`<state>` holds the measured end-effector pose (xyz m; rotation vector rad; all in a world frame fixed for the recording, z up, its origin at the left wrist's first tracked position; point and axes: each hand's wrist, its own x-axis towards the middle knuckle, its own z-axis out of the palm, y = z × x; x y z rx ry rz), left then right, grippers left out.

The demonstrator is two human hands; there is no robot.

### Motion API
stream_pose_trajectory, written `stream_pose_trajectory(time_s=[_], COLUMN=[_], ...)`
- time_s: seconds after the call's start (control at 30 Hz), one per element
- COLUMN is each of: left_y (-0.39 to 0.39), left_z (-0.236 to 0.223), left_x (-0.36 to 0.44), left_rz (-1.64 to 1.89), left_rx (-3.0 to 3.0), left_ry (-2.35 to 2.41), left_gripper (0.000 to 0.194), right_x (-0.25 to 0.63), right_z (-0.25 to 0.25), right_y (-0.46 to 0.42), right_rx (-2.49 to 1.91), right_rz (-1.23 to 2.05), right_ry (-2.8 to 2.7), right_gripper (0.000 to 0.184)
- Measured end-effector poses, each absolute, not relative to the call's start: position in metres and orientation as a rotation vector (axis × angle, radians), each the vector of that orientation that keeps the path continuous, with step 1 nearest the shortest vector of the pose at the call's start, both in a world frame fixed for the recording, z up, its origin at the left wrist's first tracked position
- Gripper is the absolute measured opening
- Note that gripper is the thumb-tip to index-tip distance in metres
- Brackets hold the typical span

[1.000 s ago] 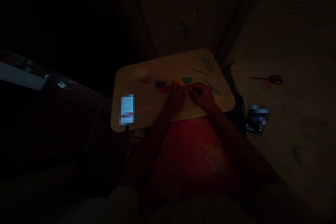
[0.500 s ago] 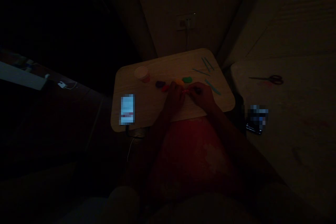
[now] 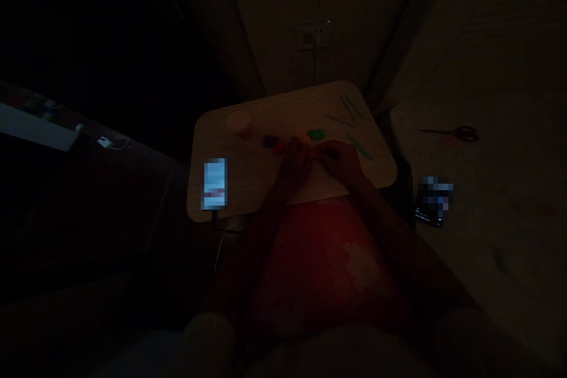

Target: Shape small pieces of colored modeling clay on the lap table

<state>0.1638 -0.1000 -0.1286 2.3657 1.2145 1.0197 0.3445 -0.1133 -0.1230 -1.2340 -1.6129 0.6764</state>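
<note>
In dim light my left hand [image 3: 296,160] and my right hand [image 3: 341,159] meet over a small wooden-topped table [image 3: 248,189]. Both have their fingers closed on a small red piece of modelling clay [image 3: 313,155] between the fingertips. Just beyond them lie soft-looking clay lumps: a green one [image 3: 316,134], an orange one [image 3: 303,138], a red one [image 3: 278,147] and a dark purple one [image 3: 270,141]. The left hand partly covers the orange lump. A dark patch inside the right hand's curl is too dim to make out.
A pale tub [image 3: 239,123] stands at the table's back left. A lit phone [image 3: 215,183] with a cable lies front left. Several thin teal sticks [image 3: 349,107] and a wider teal tool [image 3: 359,146] are at the right. Scissors [image 3: 456,133] rest on the surface further right.
One second ago red bits showed at each hand's fingertips, slightly apart. Now the fingertips are closer, with red clay bridging between them. Other things stay where they were.
</note>
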Motion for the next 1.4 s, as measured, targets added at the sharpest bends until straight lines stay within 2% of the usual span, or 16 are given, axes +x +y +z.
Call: stream_pose_trajectory(time_s=[0.2,0.47,0.63,0.8,0.97,1.13,1.3,1.4], left_y=[-0.1,-0.104,-0.104,-0.1,-0.095,-0.096,-0.103,-0.104], left_z=[-0.126,-0.122,-0.124,-0.129,-0.134,-0.132,-0.129,-0.13], left_x=[0.164,0.164,0.163,0.162,0.163,0.166,0.163,0.161], left_rz=[1.035,1.035,1.038,1.21,1.302,1.222,1.203,1.203], left_rx=[2.362,2.328,2.348,2.33,2.189,1.998,1.954,1.978], left_ry=[1.244,1.338,1.353,1.195,1.08,1.134,1.169,1.197], left_gripper=[0.03,0.016,0.017,0.021,0.007,0.025,0.037,0.035], right_x=[0.343,0.344,0.344,0.344,0.345,0.345,0.343,0.342], right_z=[-0.119,-0.122,-0.125,-0.125,-0.125,-0.12,-0.108,-0.103], right_y=[-0.114,-0.113,-0.111,-0.112,-0.113,-0.114,-0.123,-0.127], right_rx=[-1.27,-1.334,-1.369,-1.338,-1.305,-1.203,-1.152,-1.097], right_rz=[0.652,0.398,0.357,0.347,0.353,0.375,0.359,0.407], right_ry=[-1.657,-1.775,-1.794,-1.788,-1.763,-1.706,-1.738,-1.813], right_gripper=[0.025,0.011,0.017,0.022,0.02,0.014,0.029,0.033])
